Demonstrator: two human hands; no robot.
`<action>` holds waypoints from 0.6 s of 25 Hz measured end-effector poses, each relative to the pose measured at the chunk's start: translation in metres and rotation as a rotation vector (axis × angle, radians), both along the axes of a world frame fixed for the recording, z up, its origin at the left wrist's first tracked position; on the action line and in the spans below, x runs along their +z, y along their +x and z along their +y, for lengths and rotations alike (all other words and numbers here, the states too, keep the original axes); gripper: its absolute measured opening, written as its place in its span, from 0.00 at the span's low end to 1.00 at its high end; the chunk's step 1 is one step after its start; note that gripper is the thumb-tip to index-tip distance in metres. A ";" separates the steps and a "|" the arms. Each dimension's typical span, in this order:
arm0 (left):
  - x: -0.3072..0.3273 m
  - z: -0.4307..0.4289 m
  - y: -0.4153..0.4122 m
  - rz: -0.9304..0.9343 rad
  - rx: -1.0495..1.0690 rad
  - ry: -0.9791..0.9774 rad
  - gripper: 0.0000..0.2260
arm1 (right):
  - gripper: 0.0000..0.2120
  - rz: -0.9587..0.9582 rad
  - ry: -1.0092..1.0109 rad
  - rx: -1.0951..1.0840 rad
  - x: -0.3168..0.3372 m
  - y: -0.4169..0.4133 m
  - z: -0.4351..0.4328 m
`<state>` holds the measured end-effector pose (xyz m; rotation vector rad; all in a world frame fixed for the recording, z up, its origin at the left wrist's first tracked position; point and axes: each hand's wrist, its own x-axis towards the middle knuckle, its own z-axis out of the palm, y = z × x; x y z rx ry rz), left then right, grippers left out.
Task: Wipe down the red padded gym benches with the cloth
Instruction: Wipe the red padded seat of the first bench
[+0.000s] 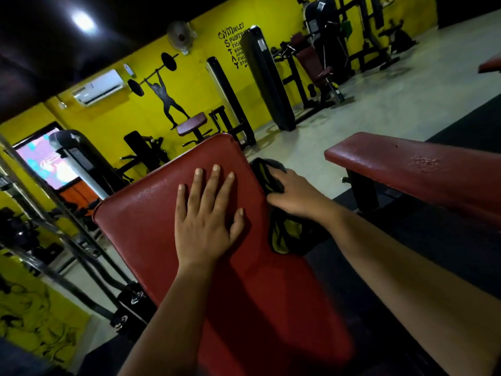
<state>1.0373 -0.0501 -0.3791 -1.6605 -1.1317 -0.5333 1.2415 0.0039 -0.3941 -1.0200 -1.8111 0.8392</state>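
My right hand (295, 194) has its grip clamped on the cloth (282, 234) at the bench pad (151, 221)'s right edge; the pad's length runs away from me, my left hand (206, 213) flat, fingers apart, on top.

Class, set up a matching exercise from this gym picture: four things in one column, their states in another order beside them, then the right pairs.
1. left hand
2. right hand
3. cloth
4. second bench

a. scuffed on top, untouched
b. hangs over the near bench's right edge
c. flat on red padding, fingers spread
d. grips the black and yellow fabric

Pairs: 1-c, 2-d, 3-b, 4-a
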 end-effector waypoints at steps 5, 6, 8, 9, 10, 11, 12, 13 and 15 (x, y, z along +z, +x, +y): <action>-0.001 -0.001 0.001 -0.011 0.002 -0.001 0.27 | 0.38 -0.073 0.152 -0.075 -0.041 0.001 -0.033; -0.001 -0.001 0.001 -0.014 0.008 -0.009 0.27 | 0.36 -0.045 0.071 -0.083 -0.043 0.001 -0.028; -0.003 -0.002 0.001 -0.019 0.004 -0.017 0.27 | 0.34 -0.045 -0.071 -0.075 -0.039 0.000 -0.020; -0.006 -0.004 0.001 -0.024 0.004 -0.018 0.27 | 0.35 -0.081 -0.063 -0.080 -0.038 -0.001 -0.022; -0.010 -0.006 0.001 -0.031 0.005 -0.022 0.27 | 0.37 -0.104 -0.023 -0.089 -0.039 -0.002 -0.029; -0.016 -0.008 0.003 -0.039 0.006 -0.030 0.28 | 0.38 -0.119 0.038 -0.099 -0.045 -0.002 -0.037; -0.025 -0.011 0.005 -0.047 0.009 -0.041 0.28 | 0.40 -0.129 0.090 -0.104 -0.052 -0.001 -0.047; -0.035 -0.014 0.007 -0.051 0.015 -0.051 0.28 | 0.41 -0.136 0.124 -0.096 -0.060 -0.001 -0.055; -0.051 -0.019 0.012 -0.037 0.034 -0.067 0.28 | 0.40 -0.107 0.069 -0.099 -0.069 0.002 -0.053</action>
